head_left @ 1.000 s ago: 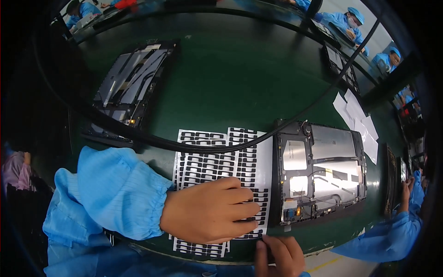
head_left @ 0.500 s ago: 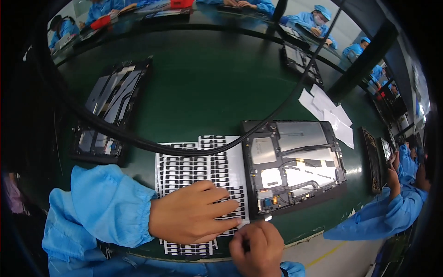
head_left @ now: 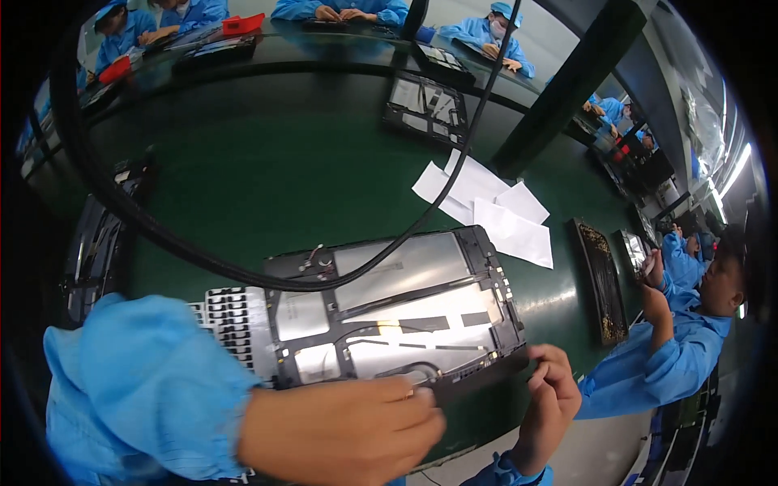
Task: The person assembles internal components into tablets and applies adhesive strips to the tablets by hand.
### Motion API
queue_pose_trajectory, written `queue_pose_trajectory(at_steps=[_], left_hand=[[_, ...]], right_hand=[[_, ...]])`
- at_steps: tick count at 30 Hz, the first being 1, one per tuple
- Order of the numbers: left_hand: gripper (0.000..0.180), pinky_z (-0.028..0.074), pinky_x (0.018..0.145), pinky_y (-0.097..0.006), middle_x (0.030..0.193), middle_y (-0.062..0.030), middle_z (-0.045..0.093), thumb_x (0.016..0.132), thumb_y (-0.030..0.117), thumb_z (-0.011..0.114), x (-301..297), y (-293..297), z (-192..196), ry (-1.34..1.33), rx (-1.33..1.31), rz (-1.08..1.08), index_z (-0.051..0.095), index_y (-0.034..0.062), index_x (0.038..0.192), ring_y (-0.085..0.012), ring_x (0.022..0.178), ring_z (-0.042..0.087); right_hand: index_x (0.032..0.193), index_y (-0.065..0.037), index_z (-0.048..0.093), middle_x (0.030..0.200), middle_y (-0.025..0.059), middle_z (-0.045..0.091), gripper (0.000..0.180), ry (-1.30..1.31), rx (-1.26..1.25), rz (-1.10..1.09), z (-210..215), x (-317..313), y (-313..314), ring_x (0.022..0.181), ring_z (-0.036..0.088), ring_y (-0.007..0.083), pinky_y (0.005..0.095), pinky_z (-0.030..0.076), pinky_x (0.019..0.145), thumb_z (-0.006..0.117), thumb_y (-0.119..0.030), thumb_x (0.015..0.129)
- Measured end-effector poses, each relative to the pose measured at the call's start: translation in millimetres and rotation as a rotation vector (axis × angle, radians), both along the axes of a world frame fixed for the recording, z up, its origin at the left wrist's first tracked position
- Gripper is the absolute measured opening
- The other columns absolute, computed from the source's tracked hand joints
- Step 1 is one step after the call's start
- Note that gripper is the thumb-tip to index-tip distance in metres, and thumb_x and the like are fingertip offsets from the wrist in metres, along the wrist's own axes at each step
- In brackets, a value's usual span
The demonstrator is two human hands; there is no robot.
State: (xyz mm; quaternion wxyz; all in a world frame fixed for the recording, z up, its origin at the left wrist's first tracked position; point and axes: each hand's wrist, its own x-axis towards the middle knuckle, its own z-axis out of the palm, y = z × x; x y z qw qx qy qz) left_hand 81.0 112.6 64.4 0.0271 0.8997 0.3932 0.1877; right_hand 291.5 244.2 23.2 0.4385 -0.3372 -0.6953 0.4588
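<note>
An opened flat electronic device (head_left: 417, 271), with a black frame, silver plates and dark cables, lies in front of me. My left hand (head_left: 348, 428) reaches across its near edge, smeared by motion, so I cannot tell whether its fingers grip anything. By the device's near right corner, my right hand (head_left: 553, 397) is closed, thumb and bent fingers drawn together. Anything between those fingertips is hidden or too small to name. Sheets of small black stickers (head_left: 231, 328) lie left of the device, partly under my left sleeve.
White paper sheets (head_left: 515, 235) lie beyond the device to the right. Similar opened devices rest at the far left (head_left: 97, 243) and far back (head_left: 425, 109). A black cable (head_left: 235, 275) loops across the view. A long dark tray (head_left: 600, 279) stands right, near a co-worker (head_left: 681, 348).
My view has turned right. My left hand has left the sticker sheets for the device's near edge; my right hand has moved to its near right corner. The device now sits over part of the sheets.
</note>
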Motion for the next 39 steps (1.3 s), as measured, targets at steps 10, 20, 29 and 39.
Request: queue_pose_trajectory(at_steps=[10, 20, 29, 39], left_hand=[[0.035, 0.041, 0.081, -0.035, 0.100, -0.0193, 0.053, 0.071, 0.016, 0.049, 24, 47, -68, -0.338, 0.155, 0.140, 0.054, -0.0103, 0.094, -0.0287, 0.091, 0.051], [0.033, 0.042, 0.079, -0.036, 0.099, -0.0214, 0.052, 0.073, 0.015, 0.048, 6, 56, -23, 0.171, 0.197, -0.052, 0.054, -0.0110, 0.092, -0.0304, 0.089, 0.052], [0.034, 0.039, 0.085, -0.033, 0.104, -0.0183, 0.052, 0.075, 0.015, 0.047, 42, 54, -59, -0.471, 0.260, 0.247, 0.053, -0.0098, 0.097, -0.0274, 0.096, 0.050], [0.035, 0.038, 0.088, -0.031, 0.108, -0.0166, 0.051, 0.074, 0.015, 0.047, 12, 63, -27, 0.053, 0.119, 0.016, 0.053, -0.0085, 0.100, -0.0258, 0.101, 0.048]], right_hand=[[0.064, -0.002, 0.053, 0.104, 0.0169, 0.054, 0.006, -0.264, 0.070, 0.200, -7, -18, 27, 0.112, 0.037, 0.0333, 0.0433, 0.022, 0.097, 0.056, -0.006, 0.061], [0.072, 0.000, 0.052, 0.106, 0.0177, 0.054, 0.005, -0.321, 0.120, 0.307, 3, -17, 26, 0.109, 0.040, 0.0311, 0.0411, 0.023, 0.095, 0.053, -0.004, 0.069], [0.073, 0.001, 0.053, 0.105, 0.0166, 0.055, 0.005, -0.361, 0.167, 0.268, 8, -18, 22, 0.109, 0.041, 0.0305, 0.0409, 0.025, 0.095, 0.055, -0.002, 0.069], [0.073, 0.004, 0.057, 0.088, 0.0179, 0.058, 0.008, -0.037, -0.098, 0.065, -9, -11, 22, 0.100, 0.048, 0.0309, 0.0409, 0.032, 0.090, 0.058, 0.002, 0.064]])
